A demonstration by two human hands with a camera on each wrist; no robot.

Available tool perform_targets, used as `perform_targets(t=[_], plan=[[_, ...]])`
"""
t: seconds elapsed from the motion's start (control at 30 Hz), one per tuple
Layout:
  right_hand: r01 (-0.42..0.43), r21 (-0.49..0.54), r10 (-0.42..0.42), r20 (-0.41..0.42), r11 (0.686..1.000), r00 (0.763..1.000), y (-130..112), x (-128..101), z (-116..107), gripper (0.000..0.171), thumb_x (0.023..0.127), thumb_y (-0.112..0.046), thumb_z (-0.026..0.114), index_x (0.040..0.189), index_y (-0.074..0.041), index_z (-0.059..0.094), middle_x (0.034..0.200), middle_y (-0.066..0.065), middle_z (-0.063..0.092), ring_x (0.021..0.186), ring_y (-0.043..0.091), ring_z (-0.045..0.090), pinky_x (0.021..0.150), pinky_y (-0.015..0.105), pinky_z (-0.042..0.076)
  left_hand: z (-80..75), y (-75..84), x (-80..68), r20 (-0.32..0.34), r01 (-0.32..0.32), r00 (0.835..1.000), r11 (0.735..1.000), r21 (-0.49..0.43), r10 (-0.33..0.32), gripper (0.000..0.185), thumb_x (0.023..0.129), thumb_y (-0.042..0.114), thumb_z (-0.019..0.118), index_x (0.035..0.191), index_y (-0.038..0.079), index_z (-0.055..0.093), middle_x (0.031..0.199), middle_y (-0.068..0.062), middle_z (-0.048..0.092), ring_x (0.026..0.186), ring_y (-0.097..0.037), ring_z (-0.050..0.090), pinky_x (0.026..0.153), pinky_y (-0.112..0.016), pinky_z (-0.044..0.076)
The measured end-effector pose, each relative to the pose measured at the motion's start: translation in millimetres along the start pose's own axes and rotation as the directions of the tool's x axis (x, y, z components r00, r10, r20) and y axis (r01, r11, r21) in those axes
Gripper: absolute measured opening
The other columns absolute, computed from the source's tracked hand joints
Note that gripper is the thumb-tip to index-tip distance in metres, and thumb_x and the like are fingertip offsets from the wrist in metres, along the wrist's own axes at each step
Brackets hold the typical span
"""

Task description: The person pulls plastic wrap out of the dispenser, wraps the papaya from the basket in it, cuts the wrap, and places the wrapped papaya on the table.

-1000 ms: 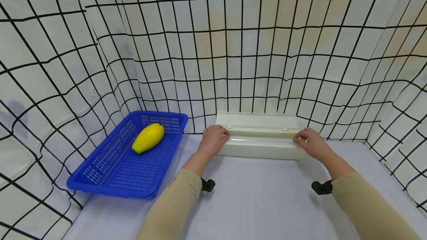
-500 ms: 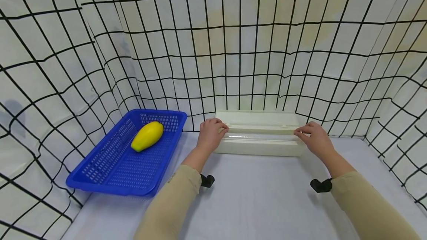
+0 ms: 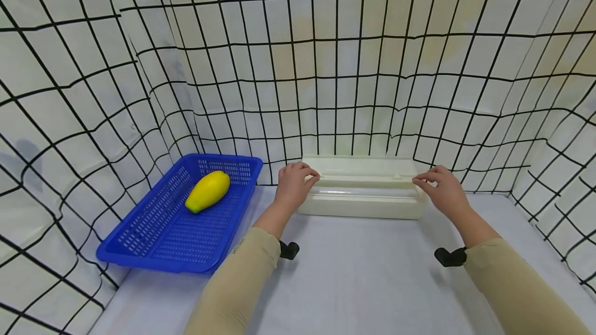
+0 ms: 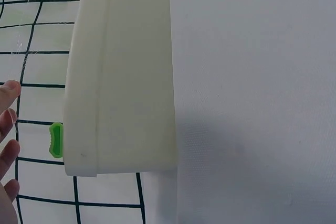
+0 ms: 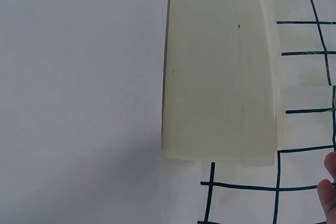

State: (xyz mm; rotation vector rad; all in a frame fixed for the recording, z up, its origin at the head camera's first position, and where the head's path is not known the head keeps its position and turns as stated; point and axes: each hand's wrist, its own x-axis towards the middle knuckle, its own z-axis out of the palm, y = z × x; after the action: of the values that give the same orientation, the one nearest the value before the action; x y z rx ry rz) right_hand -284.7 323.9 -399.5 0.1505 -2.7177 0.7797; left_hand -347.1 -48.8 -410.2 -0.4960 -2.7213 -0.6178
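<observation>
A long cream cling film dispenser (image 3: 358,207) stands at the back of the table with its lid (image 3: 358,165) raised. Its near side fills much of both wrist views, and a green tab (image 4: 56,140) sticks out behind it in the left wrist view. Shiny clear cling film (image 3: 358,192) shows in the dispenser's opening. My left hand (image 3: 294,185) pinches the film at the left end, thumb against fingertips. At the right end my right hand (image 3: 442,187) pinches it likewise. Both hands are raised above the dispenser's front edge; the pinched film edge is barely visible.
A blue plastic basket (image 3: 181,265) stands on the left side of the table, holding a yellow papaya-like fruit (image 3: 207,192). White walls with a black grid (image 3: 337,40) close in the back and sides. The table (image 3: 368,283) has a white cover.
Both hands have risen slightly from the dispenser's opening, still pinching the film's ends. The right hand has also shifted a little to the right. Basket and fruit stay put.
</observation>
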Motion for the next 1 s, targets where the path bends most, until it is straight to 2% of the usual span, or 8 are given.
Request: perform_targets(t=[0.23,0.47,0.77,1.0], plan=[[0.016,0.005,-0.016,-0.043,1.000,0.999,-5.1,0.0,-5.9,0.030,0.099,-0.028,0.063,0.111,-0.002,0.073,0.102,0.011,0.051,0.092,0.030,0.049,0.069,0.040,0.041,-8.8,3.7,0.3,-0.007,0.003,1.000,1.000,-0.014,-0.003,0.020,0.098,0.038,0.061,0.106,0.026,0.075,0.119,0.003,0.061,0.124,-0.025,0.047,0.110,-0.049,0.028],[0.023,0.012,-0.023,-0.051,1.000,0.998,-9.8,1.2,-12.6,0.034,0.100,-0.031,0.061,0.113,-0.002,0.072,0.104,0.012,0.050,0.092,0.030,0.049,0.068,0.039,0.040,-16.6,3.2,1.7,-0.011,-0.002,1.000,1.000,-0.017,0.001,0.021,0.098,0.039,0.061,0.106,0.026,0.076,0.121,0.002,0.061,0.124,-0.025,0.047,0.108,-0.049,0.031],[-0.004,0.030,0.006,-0.064,1.000,0.998,-17.0,3.8,-21.6,0.037,0.100,-0.032,0.060,0.115,-0.001,0.071,0.109,0.014,0.050,0.100,0.036,0.048,0.076,0.047,0.042,-30.4,6.6,3.6,0.001,-0.001,1.000,1.000,-0.029,0.001,0.023,0.099,0.040,0.059,0.109,0.026,0.074,0.127,0.000,0.060,0.129,-0.028,0.044,0.111,-0.051,0.027],[0.003,0.038,0.000,-0.080,0.999,0.997,-21.0,5.1,-28.4,0.037,0.101,-0.032,0.059,0.116,0.000,0.071,0.111,0.015,0.051,0.102,0.038,0.049,0.084,0.052,0.044,-39.5,10.8,6.0,-0.016,-0.017,1.000,0.999,-0.029,0.017,0.024,0.099,0.040,0.059,0.110,0.026,0.075,0.128,-0.001,0.059,0.128,-0.027,0.044,0.111,-0.051,0.028]])
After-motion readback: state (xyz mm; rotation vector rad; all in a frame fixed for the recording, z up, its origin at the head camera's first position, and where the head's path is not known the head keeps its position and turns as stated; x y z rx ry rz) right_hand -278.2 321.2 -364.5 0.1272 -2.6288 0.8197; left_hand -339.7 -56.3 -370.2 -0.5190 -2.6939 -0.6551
